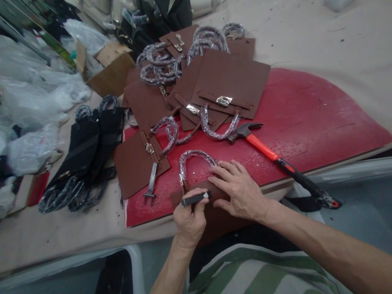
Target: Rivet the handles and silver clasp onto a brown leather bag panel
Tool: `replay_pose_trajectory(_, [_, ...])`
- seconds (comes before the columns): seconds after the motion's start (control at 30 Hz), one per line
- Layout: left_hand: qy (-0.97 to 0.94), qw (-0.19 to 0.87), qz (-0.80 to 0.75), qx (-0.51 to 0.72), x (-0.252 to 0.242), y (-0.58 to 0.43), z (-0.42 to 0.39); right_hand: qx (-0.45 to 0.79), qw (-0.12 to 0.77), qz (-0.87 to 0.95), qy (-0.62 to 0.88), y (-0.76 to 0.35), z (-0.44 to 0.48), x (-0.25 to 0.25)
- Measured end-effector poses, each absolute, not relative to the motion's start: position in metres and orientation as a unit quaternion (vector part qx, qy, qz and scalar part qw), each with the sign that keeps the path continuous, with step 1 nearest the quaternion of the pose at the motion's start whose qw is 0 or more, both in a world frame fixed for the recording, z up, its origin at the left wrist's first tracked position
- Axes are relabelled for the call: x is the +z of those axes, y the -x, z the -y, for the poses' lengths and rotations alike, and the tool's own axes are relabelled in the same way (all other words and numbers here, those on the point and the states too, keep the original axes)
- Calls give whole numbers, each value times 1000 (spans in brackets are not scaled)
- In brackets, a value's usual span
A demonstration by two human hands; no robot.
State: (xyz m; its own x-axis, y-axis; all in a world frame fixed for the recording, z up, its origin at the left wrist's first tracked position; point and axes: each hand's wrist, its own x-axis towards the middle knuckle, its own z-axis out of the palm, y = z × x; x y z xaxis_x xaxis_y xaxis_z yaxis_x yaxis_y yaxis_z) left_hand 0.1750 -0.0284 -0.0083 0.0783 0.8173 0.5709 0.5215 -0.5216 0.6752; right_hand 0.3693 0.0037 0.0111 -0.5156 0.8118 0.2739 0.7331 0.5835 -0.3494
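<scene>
My left hand (191,221) is closed around a short dark bar-shaped tool (195,198) with a pale end; its exact kind does not show. Fingers spread, my right hand (241,190) lies on a brown leather panel (215,219) at the table's front edge. A plastic-wrapped handle (196,154) arches up from that panel, just beyond both hands. To the right rests a claw hammer (259,145) with an orange and black grip, its end jutting past the edge. On the left a metal pronged tool (152,181) lies partly on another brown panel (129,168).
A red mat (315,115) covers part of the table. Brown panels with wrapped handles (233,78) are heaped behind my hands. Black bag pieces (82,143) and a cardboard box (110,71) stand left. Grey bins (137,272) sit below the front edge.
</scene>
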Motion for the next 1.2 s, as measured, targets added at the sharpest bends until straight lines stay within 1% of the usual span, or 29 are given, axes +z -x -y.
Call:
replay_pose_trajectory(0.2, [-728,127,-467,486,-10,-181,23,99,210,865,444,-371,-4,11])
replay_pose_trajectory(0.43, [-744,140,-452,473,-16,-185,16,119,222,861,441,-368,-5,11])
replay_pose_trajectory(0.5, [-754,133,-442,468,-17,-186,15,140,247,859,426,-372,-5,13])
replay_pose_trajectory(0.57, [-761,126,-434,464,-17,-186,14,144,304,842,422,-385,-6,15])
replay_pose_trajectory(0.63, [-761,130,-433,465,-17,-187,13,97,347,807,468,-407,-7,19])
replay_pose_trajectory(0.67, [-759,134,-433,468,-17,-188,13,59,340,788,510,-421,-8,21])
replay_pose_trajectory(0.7, [-757,137,-433,470,-18,-188,12,22,308,770,558,-434,-8,24])
replay_pose_trajectory(0.77, [-753,141,-434,474,-19,-189,12,-18,195,746,636,-458,-10,31])
replay_pose_trajectory(0.8, [-752,141,-435,475,-20,-189,12,-10,146,734,663,-466,-12,35])
replay_pose_trajectory(0.83, [-752,142,-435,474,-21,-190,11,28,123,715,688,-473,-13,40])
replay_pose_trajectory(0.87, [-752,142,-435,474,-21,-190,11,90,122,686,711,-476,-15,44])
replay_pose_trajectory(0.97, [-751,142,-436,475,-24,-190,10,353,169,565,727,-477,-22,60])
replay_pose_trajectory(1.03, [-749,145,-434,479,-24,-191,10,485,172,506,692,-471,-23,71])
replay_pose_trajectory(1.1, [-748,147,-428,486,-24,-191,9,550,170,481,661,-464,-18,85])
replay_pose_trajectory(1.13, [-747,147,-425,489,-24,-192,9,563,176,473,655,-459,-13,94])
replay_pose_trajectory(1.2, [-746,146,-425,492,-23,-192,9,551,207,487,645,-450,2,114])
